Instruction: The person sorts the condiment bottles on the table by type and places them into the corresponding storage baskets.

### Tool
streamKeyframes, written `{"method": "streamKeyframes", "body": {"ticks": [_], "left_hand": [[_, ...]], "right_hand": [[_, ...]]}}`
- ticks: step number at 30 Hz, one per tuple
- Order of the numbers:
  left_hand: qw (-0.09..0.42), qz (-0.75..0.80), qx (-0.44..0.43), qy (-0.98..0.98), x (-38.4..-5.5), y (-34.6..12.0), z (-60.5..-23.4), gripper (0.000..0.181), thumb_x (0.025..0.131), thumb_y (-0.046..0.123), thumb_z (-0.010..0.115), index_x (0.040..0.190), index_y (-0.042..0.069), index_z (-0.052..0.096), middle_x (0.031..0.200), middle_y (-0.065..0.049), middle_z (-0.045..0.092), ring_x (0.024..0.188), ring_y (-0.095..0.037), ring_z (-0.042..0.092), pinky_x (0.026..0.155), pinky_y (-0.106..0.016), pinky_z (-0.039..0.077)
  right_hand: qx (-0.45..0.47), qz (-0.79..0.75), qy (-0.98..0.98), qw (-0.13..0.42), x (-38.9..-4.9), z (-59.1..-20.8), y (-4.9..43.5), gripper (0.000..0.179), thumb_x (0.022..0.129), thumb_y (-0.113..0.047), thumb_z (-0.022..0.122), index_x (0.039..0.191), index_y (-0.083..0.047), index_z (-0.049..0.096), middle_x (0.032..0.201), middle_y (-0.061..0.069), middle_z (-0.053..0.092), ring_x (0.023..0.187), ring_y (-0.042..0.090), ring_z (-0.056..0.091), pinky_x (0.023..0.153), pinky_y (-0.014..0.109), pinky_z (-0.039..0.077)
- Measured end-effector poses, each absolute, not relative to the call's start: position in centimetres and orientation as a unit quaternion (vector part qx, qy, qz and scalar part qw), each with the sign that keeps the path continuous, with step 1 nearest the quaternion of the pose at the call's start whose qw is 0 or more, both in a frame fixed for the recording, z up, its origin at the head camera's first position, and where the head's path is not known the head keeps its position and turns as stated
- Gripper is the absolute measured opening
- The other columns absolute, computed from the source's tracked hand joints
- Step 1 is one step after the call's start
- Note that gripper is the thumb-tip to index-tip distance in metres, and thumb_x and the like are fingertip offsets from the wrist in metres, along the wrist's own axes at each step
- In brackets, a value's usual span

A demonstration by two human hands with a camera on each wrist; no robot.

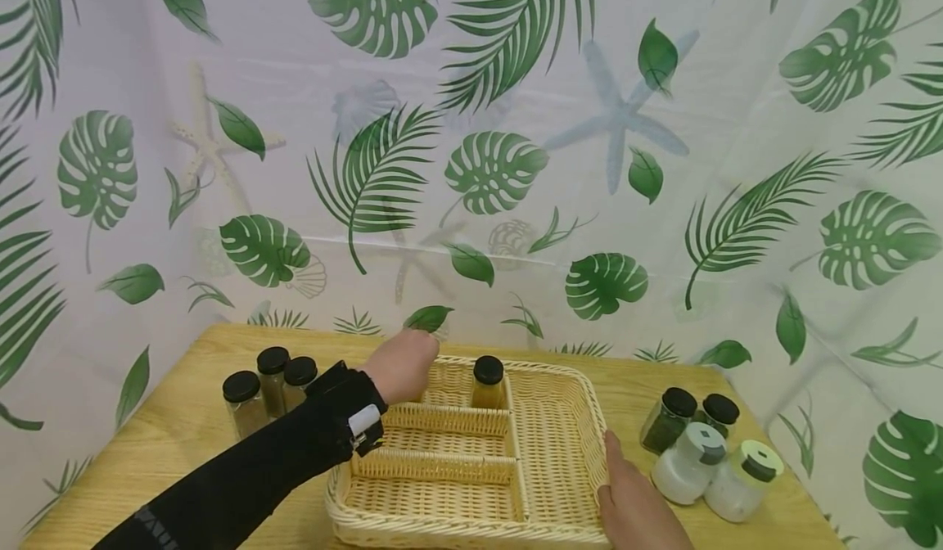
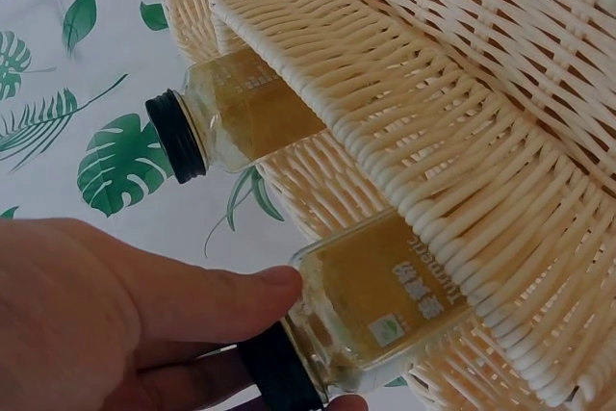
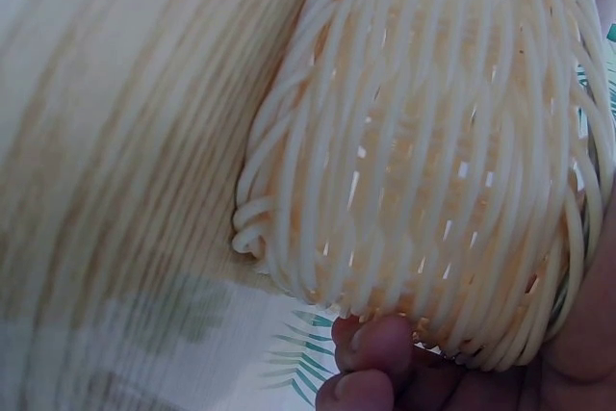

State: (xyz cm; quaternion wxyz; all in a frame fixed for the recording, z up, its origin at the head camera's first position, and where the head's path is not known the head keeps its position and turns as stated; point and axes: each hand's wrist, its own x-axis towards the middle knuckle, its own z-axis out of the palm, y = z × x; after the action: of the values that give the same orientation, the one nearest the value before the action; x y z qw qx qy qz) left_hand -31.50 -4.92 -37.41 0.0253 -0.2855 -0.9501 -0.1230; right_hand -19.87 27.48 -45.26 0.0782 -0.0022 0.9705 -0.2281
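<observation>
My left hand (image 1: pixel 403 365) is at the back left compartment of a wicker basket (image 1: pixel 554 452). In the left wrist view its thumb and fingers pinch the black lid of a glass spice jar labelled turmeric (image 2: pixel 380 295); the jar's lower part is hidden behind a woven divider (image 2: pixel 385 151). Beside it in the same compartment stands a second black-lidded spice jar (image 1: pixel 488 383) with yellow-brown powder. My right hand (image 1: pixel 639 497) grips the basket's right side near the front corner, with curled fingertips (image 3: pixel 380 344) showing at the wicker wall in the right wrist view.
Several black-lidded jars (image 1: pixel 246 398) stand on the wooden table (image 1: pixel 184 386) left of the basket. To its right are two dark-lidded jars (image 1: pixel 669 419) and two jars of white contents (image 1: pixel 685 472). A leaf-patterned curtain (image 1: pixel 471 165) hangs behind.
</observation>
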Motion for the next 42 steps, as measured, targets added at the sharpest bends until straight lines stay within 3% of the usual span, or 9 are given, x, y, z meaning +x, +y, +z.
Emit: {"method": "streamKeyframes", "body": {"ticks": [12,19,24,30,39,42], "left_hand": [[0.036,-0.093,-0.286,-0.953,-31.4,-4.9,-37.9,0.017,0.089,-0.010,0.061,0.082,0.005,0.063,0.073,-0.006,0.055,0.061,-0.015,0.040,0.055,-0.029,0.032],[0.057,-0.060,-0.294,-0.952,-31.1,-4.9,-38.0,0.010,0.090,-0.005,0.063,0.090,0.003,0.069,0.085,-0.010,0.065,0.074,-0.022,0.056,0.063,-0.034,0.046],[0.057,-0.052,-0.289,-0.954,-30.8,-4.9,-38.1,0.009,0.092,-0.003,0.064,0.096,0.002,0.070,0.090,-0.011,0.066,0.081,-0.025,0.061,0.067,-0.035,0.050],[0.064,-0.058,-0.284,-0.955,-30.5,-5.1,-38.1,0.014,0.093,0.001,0.064,0.106,0.000,0.068,0.100,-0.015,0.066,0.090,-0.029,0.063,0.069,-0.038,0.054],[0.082,-0.094,-0.271,-0.954,-30.4,-6.3,-38.2,0.032,0.092,0.013,0.071,0.120,0.000,0.063,0.110,-0.018,0.064,0.098,-0.031,0.059,0.073,-0.040,0.052],[0.091,-0.107,-0.272,-0.952,-30.2,-6.8,-38.2,0.038,0.092,0.017,0.071,0.125,-0.001,0.062,0.113,-0.018,0.063,0.099,-0.031,0.059,0.074,-0.040,0.052]], "right_hand": [[0.009,-0.227,0.970,0.085,-20.0,-45.1,27.3,0.069,0.099,-0.006,0.047,0.155,0.012,0.010,0.136,0.034,0.055,0.121,0.046,0.059,0.092,0.056,0.050],[0.014,-0.235,0.967,0.099,-20.2,-45.2,27.4,0.070,0.100,-0.006,0.047,0.155,0.012,0.009,0.131,0.032,0.059,0.110,0.043,0.064,0.078,0.049,0.052],[0.016,-0.238,0.965,0.105,-20.3,-45.3,27.5,0.070,0.100,-0.006,0.047,0.155,0.012,0.009,0.129,0.032,0.060,0.103,0.039,0.066,0.072,0.045,0.049],[0.016,-0.237,0.966,0.106,-20.3,-45.4,27.4,0.070,0.100,-0.006,0.047,0.155,0.012,0.008,0.134,0.035,0.056,0.112,0.045,0.063,0.079,0.050,0.052],[0.002,-0.227,0.971,0.082,-19.9,-45.3,27.4,0.069,0.101,-0.008,0.047,0.156,0.011,0.009,0.138,0.035,0.053,0.122,0.047,0.058,0.094,0.057,0.049],[0.001,-0.226,0.971,0.078,-19.8,-45.3,27.4,0.069,0.100,-0.007,0.047,0.155,0.012,0.010,0.135,0.036,0.055,0.119,0.046,0.060,0.092,0.056,0.050]]}}
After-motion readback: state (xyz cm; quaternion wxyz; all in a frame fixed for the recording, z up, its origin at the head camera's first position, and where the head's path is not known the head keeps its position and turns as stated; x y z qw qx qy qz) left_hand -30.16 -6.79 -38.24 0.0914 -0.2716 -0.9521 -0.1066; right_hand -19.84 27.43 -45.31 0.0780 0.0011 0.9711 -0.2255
